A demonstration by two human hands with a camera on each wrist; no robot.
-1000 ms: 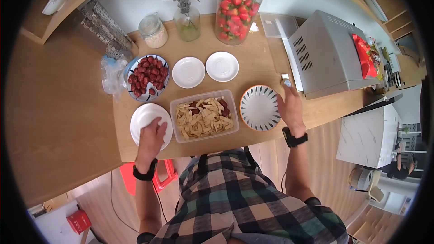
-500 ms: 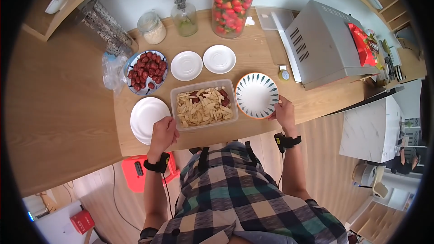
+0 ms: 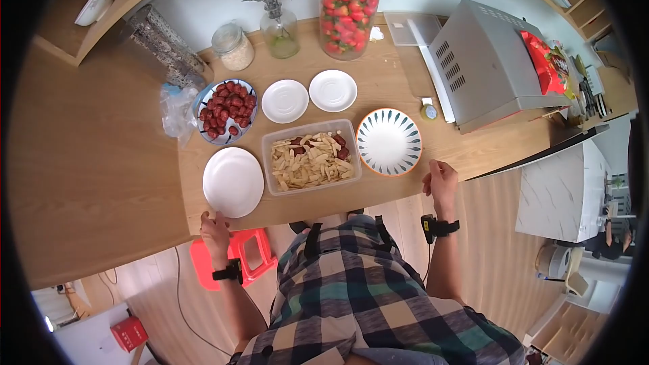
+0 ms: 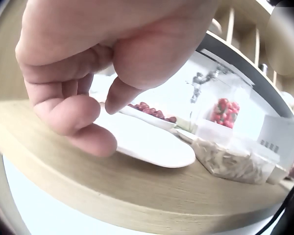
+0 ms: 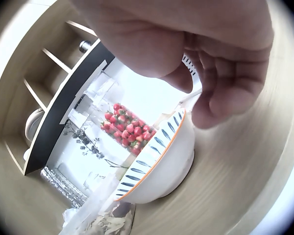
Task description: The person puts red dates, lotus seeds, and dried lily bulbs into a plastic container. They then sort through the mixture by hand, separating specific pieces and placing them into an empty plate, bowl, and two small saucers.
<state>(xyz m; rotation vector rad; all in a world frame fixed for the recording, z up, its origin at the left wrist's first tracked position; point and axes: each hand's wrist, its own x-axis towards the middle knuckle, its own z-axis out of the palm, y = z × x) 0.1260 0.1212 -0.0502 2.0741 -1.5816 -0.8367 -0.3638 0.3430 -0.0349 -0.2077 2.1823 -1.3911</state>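
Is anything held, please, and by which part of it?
The right hand holds nothing beside the patterned bowl. The fingers of the left hand are at the near rim of the white plate; whether they grip it cannot be told.

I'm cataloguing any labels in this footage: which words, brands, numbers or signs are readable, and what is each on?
None can be read.
Red bag: printing too blurred.
Red box: pale marks too small.
Yellow label on the right wristband: too small.

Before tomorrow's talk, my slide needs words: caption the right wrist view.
The right grip hangs beside an orange-rimmed bowl, with strawberries beyond.
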